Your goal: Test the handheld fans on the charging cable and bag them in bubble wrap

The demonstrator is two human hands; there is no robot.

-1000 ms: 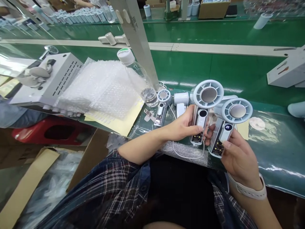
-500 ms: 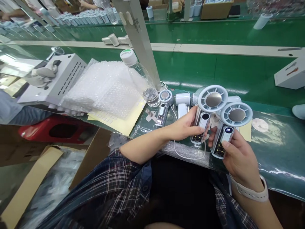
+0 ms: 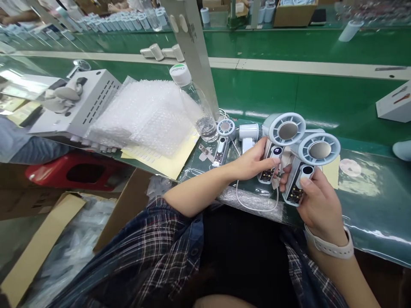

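Observation:
My left hand [image 3: 257,161] is closed round the handle of a light-blue handheld fan [image 3: 287,129], thumb on its front. The small round display on that handle reads 20. A second handheld fan [image 3: 319,149] is in my right hand [image 3: 319,199], whose thumb presses just below a dark display. Both fans are held upright side by side over the bench, circuit boards showing through their handles. To the left, a smaller-looking fan [image 3: 225,127] lies on the bench with a white cable [image 3: 239,201] near it. Another light-blue fan [image 3: 248,131] lies behind my left hand.
A water bottle [image 3: 195,102] stands by a grey post [image 3: 195,47]. Left of it, bubble wrap [image 3: 144,115] covers yellow sheets [image 3: 180,160], beside a white metal box [image 3: 77,100]. A white carton [image 3: 396,102] is at far right. An open cardboard box [image 3: 118,209] sits below the bench.
The left fan's display has lit up with 20, while the right fan's display has gone dark. My right hand and its fan have shifted slightly up.

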